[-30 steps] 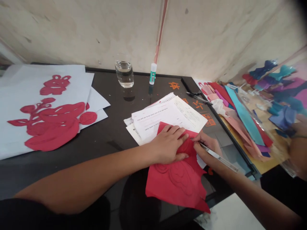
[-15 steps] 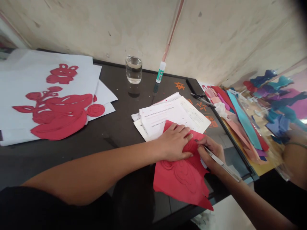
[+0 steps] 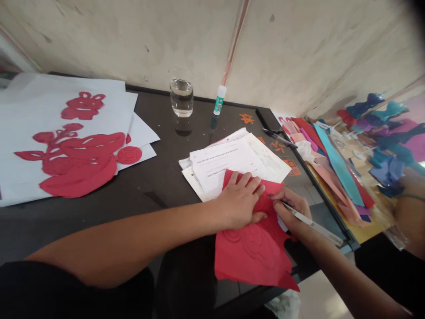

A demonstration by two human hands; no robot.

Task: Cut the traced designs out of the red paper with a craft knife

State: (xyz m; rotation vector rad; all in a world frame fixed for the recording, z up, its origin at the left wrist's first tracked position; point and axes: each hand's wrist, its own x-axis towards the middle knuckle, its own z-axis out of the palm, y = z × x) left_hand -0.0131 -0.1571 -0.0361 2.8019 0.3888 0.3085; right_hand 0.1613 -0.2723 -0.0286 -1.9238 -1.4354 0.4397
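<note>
Moved: since the last look, the back end of the silver craft knife (image 3: 314, 227) has been swung out to the right, so it is held flatter.
Left arm: it is stretched long and low across the black table (image 3: 159, 195), from the left side in toward the middle.
Left hand: the left hand (image 3: 239, 204) is laid flat with the palm down, and the fingers are spread a little and point away from the body.
Left grip: the hand is open. Nothing is gripped, but the red paper (image 3: 252, 259) is pressed down by it.
Right arm: it is brought in from the lower right, and the wrist is bent a little.
Right hand: the right hand (image 3: 292, 210) is curled, and the knife is held in it the way a pencil is held.
Right grip: the hand is closed firmly round the knife, and the knife's back end sticks out past the hand to the right.
Knife tip: it is just beside the left hand, at the red paper. Whether the paper is being cut cannot be told.
Red paper: it is under both hands. Its far end is laid over the printed sheets (image 3: 232, 164), and its near end lies toward the body. Round shapes are pressed into it.
Past the hands: a glass of water (image 3: 181, 98) and a glue stick (image 3: 219, 99) are stood up near the wall.
Left of the left hand: white sheets (image 3: 29, 186) with red cut-out shapes (image 3: 78, 166) are laid out, well apart.
Right of the right hand: strips of colored paper (image 3: 338, 166) are piled up, and another person's arm (image 3: 411, 217) is seen at the edge, well apart.
</note>
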